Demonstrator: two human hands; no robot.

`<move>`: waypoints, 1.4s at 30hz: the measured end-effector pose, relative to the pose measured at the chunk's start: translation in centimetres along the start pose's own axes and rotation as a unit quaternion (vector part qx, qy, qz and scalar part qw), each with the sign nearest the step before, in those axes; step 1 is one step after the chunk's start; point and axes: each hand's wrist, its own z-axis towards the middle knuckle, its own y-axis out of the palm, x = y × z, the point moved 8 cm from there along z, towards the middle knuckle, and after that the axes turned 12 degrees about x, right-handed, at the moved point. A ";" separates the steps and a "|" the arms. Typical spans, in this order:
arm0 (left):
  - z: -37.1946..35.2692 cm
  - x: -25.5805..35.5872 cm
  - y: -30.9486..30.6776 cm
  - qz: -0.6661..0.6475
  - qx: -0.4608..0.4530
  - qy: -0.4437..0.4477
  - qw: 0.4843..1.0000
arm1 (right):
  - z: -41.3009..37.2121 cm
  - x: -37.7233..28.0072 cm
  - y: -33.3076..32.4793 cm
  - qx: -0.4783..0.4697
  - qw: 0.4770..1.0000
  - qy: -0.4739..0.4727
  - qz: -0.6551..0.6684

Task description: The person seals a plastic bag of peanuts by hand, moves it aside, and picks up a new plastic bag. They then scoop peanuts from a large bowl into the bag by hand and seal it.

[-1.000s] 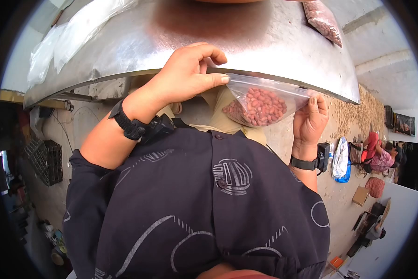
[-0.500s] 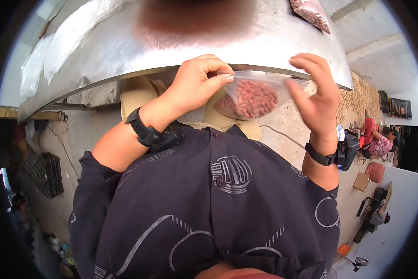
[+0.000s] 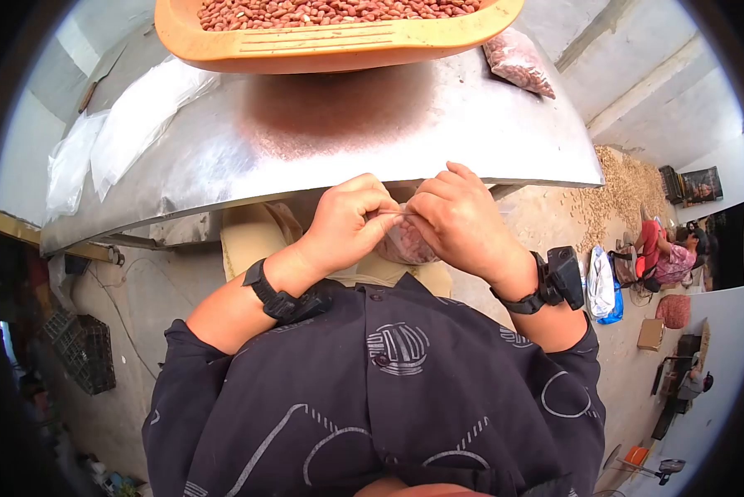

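A clear plastic bag (image 3: pixel 408 243) of reddish peanuts hangs over my lap, just below the edge of the metal table (image 3: pixel 471 149). My left hand (image 3: pixel 345 217) pinches the top of the bag between thumb and fingers. Close against it, my right hand (image 3: pixel 465 222) grips the same top edge, its fingers curled and partly covering the bag. Above, an orange basin (image 3: pixel 330 51) holds many loose peanuts (image 3: pixel 322 12). A second filled bag of peanuts (image 3: pixel 519 65) lies on the table, right of the basin.
Clear plastic sheets or bags (image 3: pixel 140 120) lie on the table's left side. A black crate (image 3: pixel 82 352) stands on the floor at left. Peanut-like pieces (image 3: pixel 620 195) are spread on the floor at right, near a seated person (image 3: pixel 674 257) and a cardboard box (image 3: pixel 650 335).
My right hand has moved left from an open pose and now grips the bag top beside my left hand. The bag's top is gathered. The orange basin has come into view.
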 end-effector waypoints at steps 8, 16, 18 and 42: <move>-0.1 -0.1 -0.3 0.039 0.001 -0.016 0.999 | -2.3 2.2 -1.7 -0.028 0.999 -0.005 -0.020; -0.1 -0.5 -0.2 0.048 0.006 -0.037 0.998 | -5.4 5.8 -4.4 0.029 0.999 0.019 -0.017; -0.2 -0.5 0.0 0.049 0.001 -0.038 0.998 | -5.9 6.3 -5.0 0.041 0.999 0.020 -0.013; -2.1 -3.4 1.9 -0.164 -0.082 -0.224 0.957 | -15.9 9.5 10.4 0.045 0.702 0.427 0.568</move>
